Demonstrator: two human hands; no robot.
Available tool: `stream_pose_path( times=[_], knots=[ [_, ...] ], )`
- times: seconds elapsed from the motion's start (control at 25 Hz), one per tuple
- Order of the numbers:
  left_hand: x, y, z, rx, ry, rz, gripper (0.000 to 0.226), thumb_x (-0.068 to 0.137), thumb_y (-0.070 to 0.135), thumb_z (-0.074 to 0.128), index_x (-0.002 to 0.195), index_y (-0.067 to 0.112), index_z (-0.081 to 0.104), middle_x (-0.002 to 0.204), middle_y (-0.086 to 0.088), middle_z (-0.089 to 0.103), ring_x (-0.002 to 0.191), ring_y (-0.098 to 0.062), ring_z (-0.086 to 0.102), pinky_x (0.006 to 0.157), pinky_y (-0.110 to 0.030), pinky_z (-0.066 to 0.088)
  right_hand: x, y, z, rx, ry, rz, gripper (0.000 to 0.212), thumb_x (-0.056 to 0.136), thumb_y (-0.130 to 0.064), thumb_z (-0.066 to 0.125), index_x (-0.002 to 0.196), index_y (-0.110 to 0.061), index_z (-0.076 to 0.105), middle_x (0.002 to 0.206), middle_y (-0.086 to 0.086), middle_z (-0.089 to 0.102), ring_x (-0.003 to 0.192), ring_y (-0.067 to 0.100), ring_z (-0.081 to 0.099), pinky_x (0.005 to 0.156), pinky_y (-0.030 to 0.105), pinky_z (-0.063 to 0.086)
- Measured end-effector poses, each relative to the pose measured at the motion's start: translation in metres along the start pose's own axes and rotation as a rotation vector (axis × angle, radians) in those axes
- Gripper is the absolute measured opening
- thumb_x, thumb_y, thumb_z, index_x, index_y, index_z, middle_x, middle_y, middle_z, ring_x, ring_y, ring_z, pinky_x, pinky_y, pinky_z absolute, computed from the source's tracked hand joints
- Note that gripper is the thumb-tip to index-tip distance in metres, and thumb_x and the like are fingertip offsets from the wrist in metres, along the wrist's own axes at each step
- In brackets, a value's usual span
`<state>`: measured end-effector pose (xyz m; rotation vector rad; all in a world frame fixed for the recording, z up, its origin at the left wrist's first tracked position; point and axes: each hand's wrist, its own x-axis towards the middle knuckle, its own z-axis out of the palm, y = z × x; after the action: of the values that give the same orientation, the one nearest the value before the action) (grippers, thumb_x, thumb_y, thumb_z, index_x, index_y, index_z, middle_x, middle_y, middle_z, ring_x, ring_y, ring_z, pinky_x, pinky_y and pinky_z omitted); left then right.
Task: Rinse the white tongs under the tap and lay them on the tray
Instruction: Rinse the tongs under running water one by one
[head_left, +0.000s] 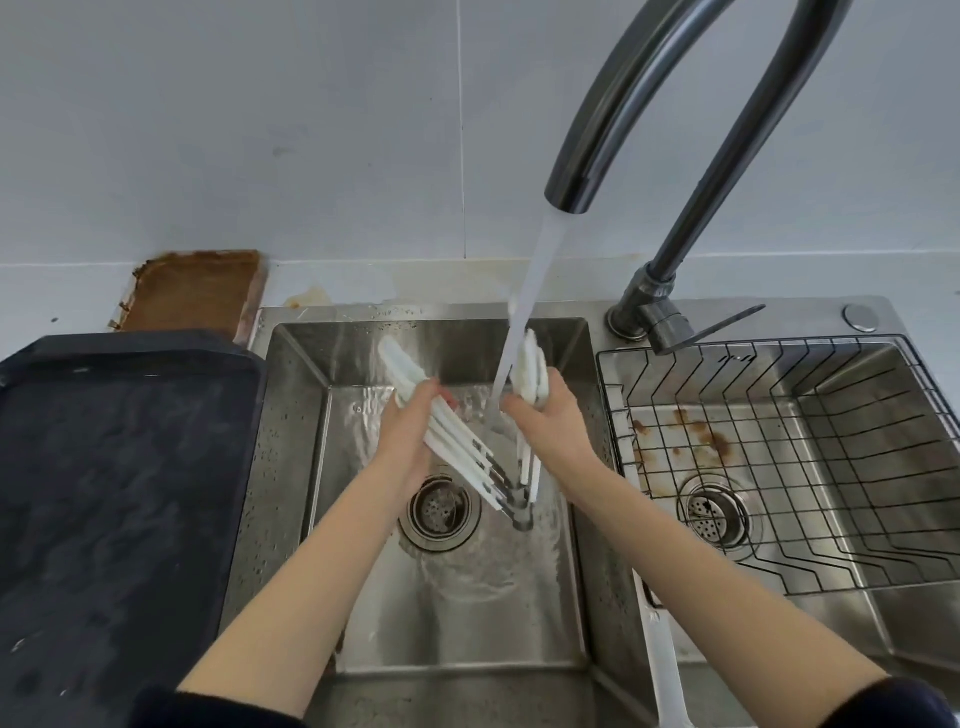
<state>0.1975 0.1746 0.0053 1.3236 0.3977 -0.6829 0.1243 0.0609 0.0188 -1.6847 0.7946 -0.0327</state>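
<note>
The rinse is under way. The white tongs (457, 441) are spread open over the left sink (291, 467), the left hand (410, 431) wrapped round one arm and the right hand (550, 415) round the other, with water from the tap (613, 130) running between them. The dark tray (104, 493) at the left holds nothing of them yet; laying them there remains.

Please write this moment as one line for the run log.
phase: rinsing | white tongs: spread open under running tap | left hand, right hand: one arm each | tray: not yet used
</note>
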Motion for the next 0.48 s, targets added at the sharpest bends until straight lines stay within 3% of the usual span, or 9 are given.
stream_pose_path(
  times=[0.12, 0.2, 0.28, 0.36, 0.48],
  knots=[
    [0.004, 0.001, -0.01, -0.224, 0.017, -0.095, 0.021, 0.089, 0.01, 0.047, 0.068, 0.015, 0.047, 0.047, 0.003, 0.05, 0.054, -0.011, 0.048, 0.062, -0.025, 0.042, 0.004, -0.024, 0.005, -0.085, -0.121, -0.047, 0.039, 0.088, -0.029, 0.057, 0.12, -0.01, 0.044, 0.089, -0.004, 0.051, 0.075, 0.01, 0.051, 0.064, 0.024, 0.043],
    [0.003, 0.003, -0.012, -0.288, 0.043, -0.149, 0.022, 0.089, 0.014, 0.048, 0.067, 0.016, 0.045, 0.052, 0.003, 0.046, 0.049, -0.007, 0.046, 0.058, -0.022, 0.039, 0.007, -0.032, 0.005, -0.137, -0.18, -0.038, 0.049, 0.09, -0.037, 0.052, 0.129, -0.011, 0.04, 0.103, -0.002, 0.052, 0.091, 0.014, 0.053, 0.076, 0.026, 0.042],
    [0.003, 0.003, -0.01, -0.324, 0.073, -0.208, 0.024, 0.088, 0.018, 0.05, 0.064, 0.017, 0.044, 0.052, 0.003, 0.044, 0.05, -0.007, 0.043, 0.057, -0.02, 0.039, 0.01, -0.035, -0.001, -0.193, -0.216, -0.032, 0.053, 0.092, -0.043, 0.046, 0.134, -0.01, 0.039, 0.106, -0.004, 0.052, 0.097, 0.015, 0.053, 0.08, 0.026, 0.039],
    [0.003, 0.003, -0.007, -0.328, 0.096, -0.257, 0.03, 0.086, 0.022, 0.053, 0.058, 0.018, 0.042, 0.039, 0.005, 0.044, 0.04, -0.006, 0.041, 0.052, -0.019, 0.037, 0.008, -0.036, -0.01, -0.27, -0.232, -0.031, 0.053, 0.094, -0.042, 0.04, 0.138, -0.012, 0.036, 0.107, -0.002, 0.057, 0.094, 0.013, 0.053, 0.078, 0.025, 0.038],
    [0.003, 0.006, -0.001, -0.367, 0.121, -0.294, 0.033, 0.083, 0.022, 0.051, 0.054, 0.018, 0.036, 0.032, 0.007, 0.041, 0.03, -0.007, 0.038, 0.044, -0.016, 0.037, 0.004, -0.034, -0.032, -0.431, -0.16, -0.102, 0.045, 0.097, -0.032, 0.039, 0.138, -0.014, 0.039, 0.128, 0.005, 0.057, 0.109, 0.018, 0.054, 0.084, 0.022, 0.036]
  ],
)
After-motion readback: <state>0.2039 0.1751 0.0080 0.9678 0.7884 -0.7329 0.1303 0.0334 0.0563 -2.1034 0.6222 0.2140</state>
